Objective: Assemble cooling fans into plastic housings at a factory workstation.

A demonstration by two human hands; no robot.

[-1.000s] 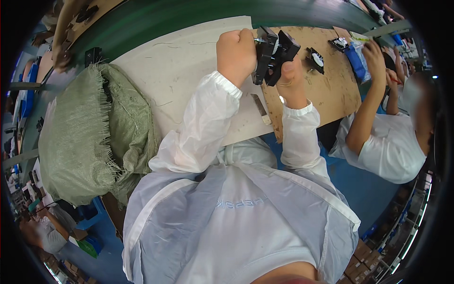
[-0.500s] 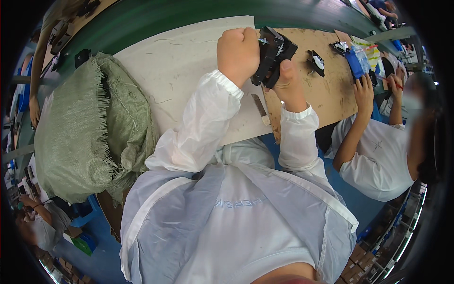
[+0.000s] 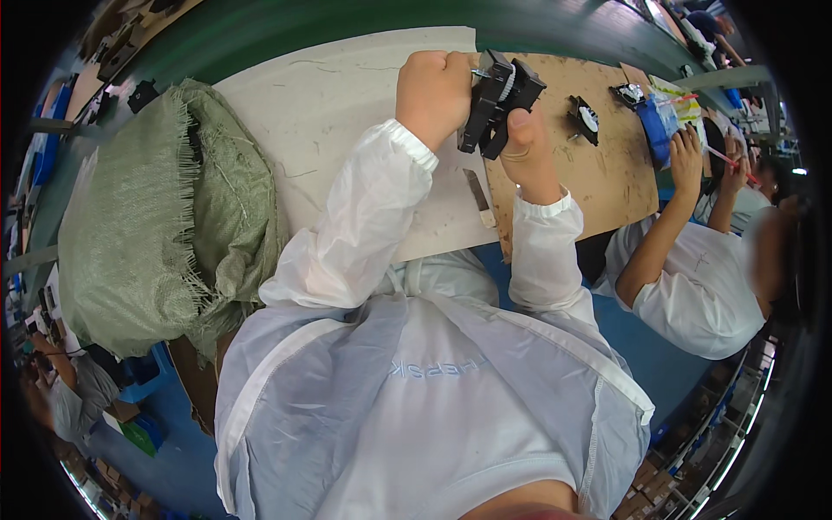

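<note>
A black plastic assembly [image 3: 494,104] with a pale toothed strip along its middle is held above the worktop, tilted. My right hand [image 3: 527,147] grips it from the lower right, thumb pressed on its near side. Against its left side my left hand [image 3: 431,97] is closed in a fist. A small bit of metal shows between that fist and the assembly; what the fist holds is hidden. Below them a flat metal-and-tan strip [image 3: 479,199], perhaps a blade, lies at the seam of the white sheet [image 3: 347,113] and the brown board [image 3: 620,186].
To the left bulges a green woven sack [image 3: 130,234]. On the board sit a black part with a white disc [image 3: 585,120] and a similar part [image 3: 626,94]. A co-worker [image 3: 693,269] sits at right beside a blue bin [image 3: 656,130]. A green conveyor belt [image 3: 347,26] runs behind.
The black assembly has turned slightly in my hands, so its toothed strip shows more. The co-worker's hands at right have shifted a little. The whole view has moved slightly.
</note>
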